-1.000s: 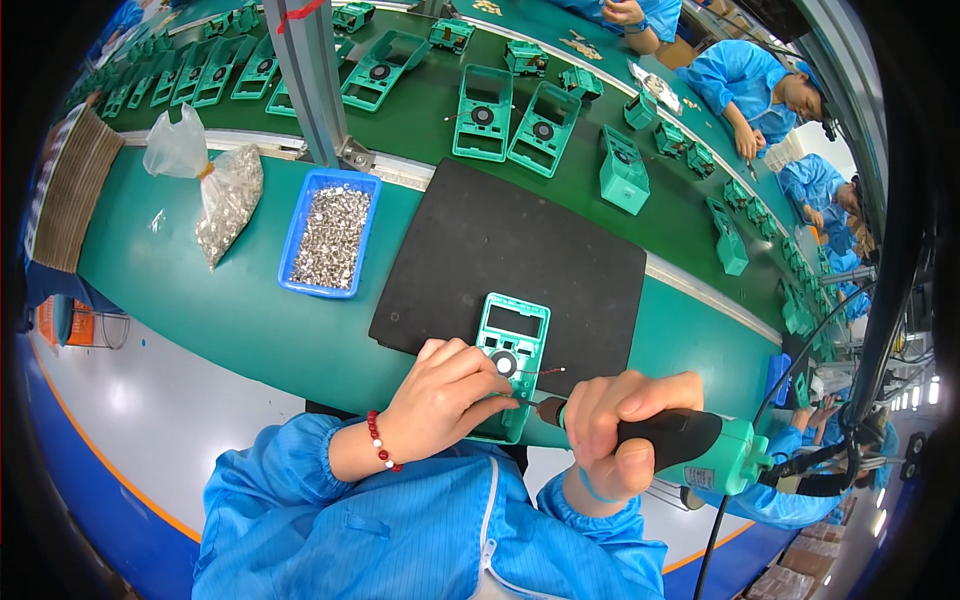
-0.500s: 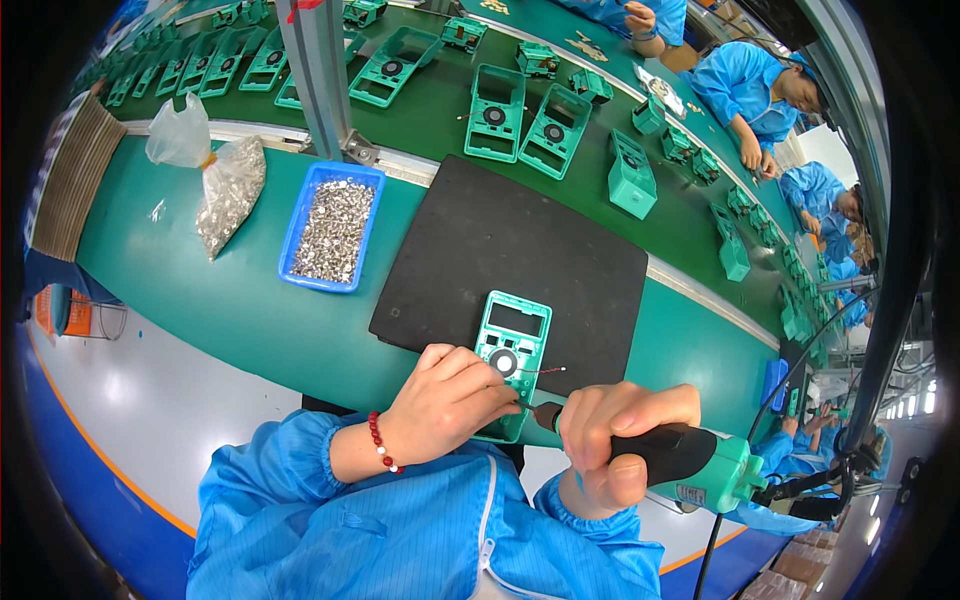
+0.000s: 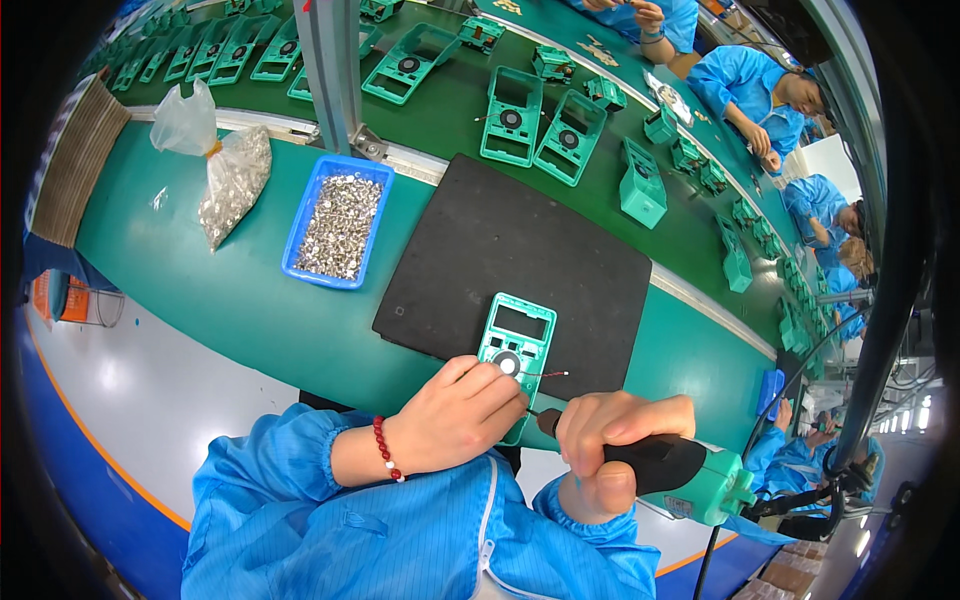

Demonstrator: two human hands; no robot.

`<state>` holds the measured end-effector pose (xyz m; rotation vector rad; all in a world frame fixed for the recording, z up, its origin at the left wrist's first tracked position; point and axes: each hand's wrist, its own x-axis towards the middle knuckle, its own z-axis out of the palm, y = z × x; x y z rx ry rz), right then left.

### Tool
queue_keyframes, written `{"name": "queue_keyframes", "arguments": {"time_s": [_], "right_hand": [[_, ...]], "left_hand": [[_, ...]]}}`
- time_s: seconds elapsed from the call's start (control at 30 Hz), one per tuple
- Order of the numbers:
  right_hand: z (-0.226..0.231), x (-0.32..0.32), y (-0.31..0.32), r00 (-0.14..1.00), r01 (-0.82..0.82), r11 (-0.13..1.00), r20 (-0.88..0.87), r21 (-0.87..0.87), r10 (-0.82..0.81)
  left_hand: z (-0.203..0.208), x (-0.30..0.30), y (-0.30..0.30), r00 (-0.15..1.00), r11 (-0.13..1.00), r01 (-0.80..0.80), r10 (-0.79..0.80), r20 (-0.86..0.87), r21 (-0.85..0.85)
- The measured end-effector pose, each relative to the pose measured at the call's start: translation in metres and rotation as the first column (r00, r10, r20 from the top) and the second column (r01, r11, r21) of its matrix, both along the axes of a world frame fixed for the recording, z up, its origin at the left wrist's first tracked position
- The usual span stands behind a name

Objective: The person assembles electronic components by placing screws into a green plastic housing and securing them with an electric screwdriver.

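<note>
A green plastic housing (image 3: 537, 326) with a rectangular window and a round speaker (image 3: 507, 364) lies on the front edge of a black mat. A thin red wire sticks out from its right side. My left hand (image 3: 462, 412), wearing a red bead bracelet (image 3: 383, 448), is closed over the housing's lower half. Its fingertips pinch together beside the screwdriver's tip, and whatever they hold is hidden. Wrapped round a green and black electric screwdriver (image 3: 712, 484), my right hand (image 3: 615, 440) keeps the tool nearly level, its bit pointing left toward those fingertips.
A blue tray (image 3: 292, 250) of small metal screws and a tied plastic bag (image 3: 238, 185) of metal pieces stand left of the black mat (image 3: 540, 240). Beyond runs a green conveyor (image 3: 440, 125) with several housings. A metal post (image 3: 333, 70) rises at its edge. Co-workers sit across it.
My left hand has slid slightly down and right over the housing. The screwdriver has shifted a little left and down. Housings on the conveyor appear farther right as the view shifts slightly.
</note>
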<state>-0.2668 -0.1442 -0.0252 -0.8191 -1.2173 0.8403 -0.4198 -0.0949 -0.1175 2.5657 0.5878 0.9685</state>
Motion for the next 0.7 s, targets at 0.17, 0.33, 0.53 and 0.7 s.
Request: {"name": "queue_keyframes", "arguments": {"time_s": [0.17,0.33,0.53,0.7], "right_hand": [[-0.020,0.000,0.008,0.998,0.030,0.999,0.054,0.031,-0.032],[-0.045,0.013,0.022,0.940,0.277,0.957,0.184,0.084,-0.289],[-0.059,0.018,0.040,0.971,0.200,0.979,0.125,0.042,-0.203],[-0.069,0.025,0.042,0.953,0.237,0.971,0.185,0.041,-0.240]], "left_hand": [[-0.014,0.004,0.003,0.999,0.999,-0.034,0.034,-0.013,-0.031],[-0.014,-0.014,0.004,0.993,0.983,0.082,-0.095,-0.073,-0.162],[-0.042,-0.015,-0.004,0.971,0.978,0.188,-0.198,-0.136,-0.087],[-0.045,-0.013,-0.004,0.971,0.976,0.200,-0.210,-0.115,-0.090]]}}
